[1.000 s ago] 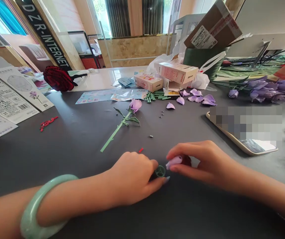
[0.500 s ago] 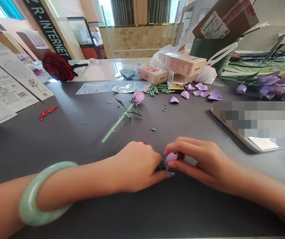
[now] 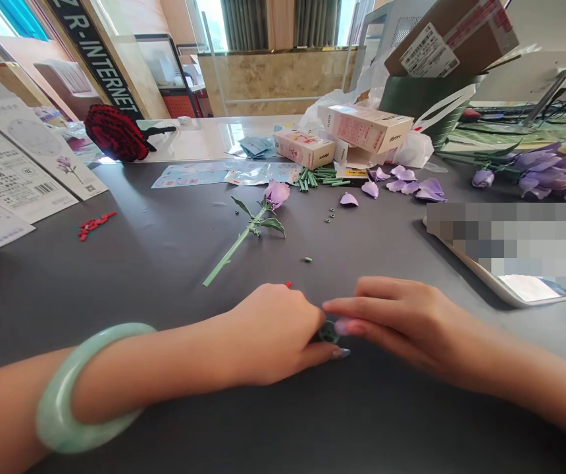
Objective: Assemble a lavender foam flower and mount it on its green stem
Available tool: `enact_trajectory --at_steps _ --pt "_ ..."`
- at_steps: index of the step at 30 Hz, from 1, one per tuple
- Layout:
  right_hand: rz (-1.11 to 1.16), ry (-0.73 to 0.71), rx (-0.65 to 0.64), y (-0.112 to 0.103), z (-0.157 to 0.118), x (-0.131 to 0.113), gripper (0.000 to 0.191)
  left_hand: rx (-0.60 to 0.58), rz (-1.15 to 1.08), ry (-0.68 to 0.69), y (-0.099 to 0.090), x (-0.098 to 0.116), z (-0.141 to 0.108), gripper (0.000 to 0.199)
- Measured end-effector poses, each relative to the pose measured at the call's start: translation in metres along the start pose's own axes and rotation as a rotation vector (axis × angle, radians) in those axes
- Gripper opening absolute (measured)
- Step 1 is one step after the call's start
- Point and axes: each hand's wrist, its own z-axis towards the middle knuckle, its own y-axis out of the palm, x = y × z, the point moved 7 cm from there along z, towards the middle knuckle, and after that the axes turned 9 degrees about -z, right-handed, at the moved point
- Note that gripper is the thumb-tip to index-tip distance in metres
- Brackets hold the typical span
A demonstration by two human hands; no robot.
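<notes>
Green ring (image 3: 329, 332): was pinched in left hand (image 3: 277, 339), just beside narrowly parted right hand (image 3: 406, 316) with untellable, blurred hold; seemingly mid-fitting, needed steadying.

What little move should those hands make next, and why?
Perhaps the left hand should steady the green round piece: it sits in that hand's grip, and the fingertips of the right hand are close beside it, too blurred to tell whether they hold anything.
</notes>
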Motion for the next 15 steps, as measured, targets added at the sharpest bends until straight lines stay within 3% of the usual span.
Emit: enact_trajectory --at_steps 6,12,15 --pt "0.083 0.053 0.012 0.0045 -0.0012 -0.0005 0.005 0.03 -0.027 0.015 -0.0002 0.0021 0.0002 0.042" --pt "0.035 -0.027 0.11 -0.0048 0.001 -0.0056 0.012 0.026 0.004 0.013 0.0017 0.0017 0.001 0.044" --pt "0.021 -0.033 0.067 -0.0014 0.0041 -0.0088 0.02 0.019 -0.003 0.001 0.0009 0.0018 0.0017 0.043"
